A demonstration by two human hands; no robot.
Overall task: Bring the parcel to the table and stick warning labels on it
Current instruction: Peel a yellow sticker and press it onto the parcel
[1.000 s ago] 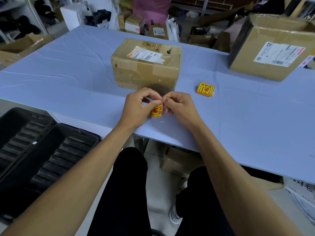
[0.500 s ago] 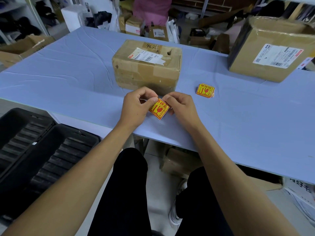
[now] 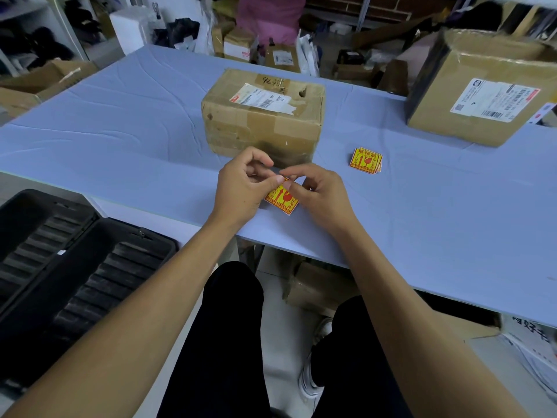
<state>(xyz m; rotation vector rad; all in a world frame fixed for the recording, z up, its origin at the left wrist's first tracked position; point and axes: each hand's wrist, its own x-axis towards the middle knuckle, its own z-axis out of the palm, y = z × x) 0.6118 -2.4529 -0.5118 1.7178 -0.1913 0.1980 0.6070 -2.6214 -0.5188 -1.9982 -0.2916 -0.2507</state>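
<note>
Basically two bare hands meet over the near edge of the blue table (image 3: 120, 122), both pinching one yellow-and-red warning label (image 3: 283, 199). Left hand (image 3: 241, 184): thumb and forefinger closed on the label's upper left corner, other fingers curled loosely above. Right hand (image 3: 319, 191): thumb and forefinger tips pinched at the label's top edge, touching the left hand's fingertips. The label hangs tilted, printed face toward the camera, red arrow and glass symbol visible; cannot tell whether its lower corner touches the table.

One parcel (image 3: 263, 116), a worn brown cardboard box with tape strips and one white shipping slip on top, sits on the table just behind the hands, not touched. No yellow label visible on its faces in view.

One small stack of spare labels (image 3: 365, 160) lies flat on the table to the right of the parcel, apart from both hands; exact count in the stack unclear, at least two edges show.

One larger cardboard box (image 3: 482, 86) with one white shipping slip stands at the far right of the table, well apart from the parcel.

One black ribbed case (image 3: 75, 267), open, two halves, lies low on the left beside the table. More cartons are piled behind the table, too cluttered to count.
</note>
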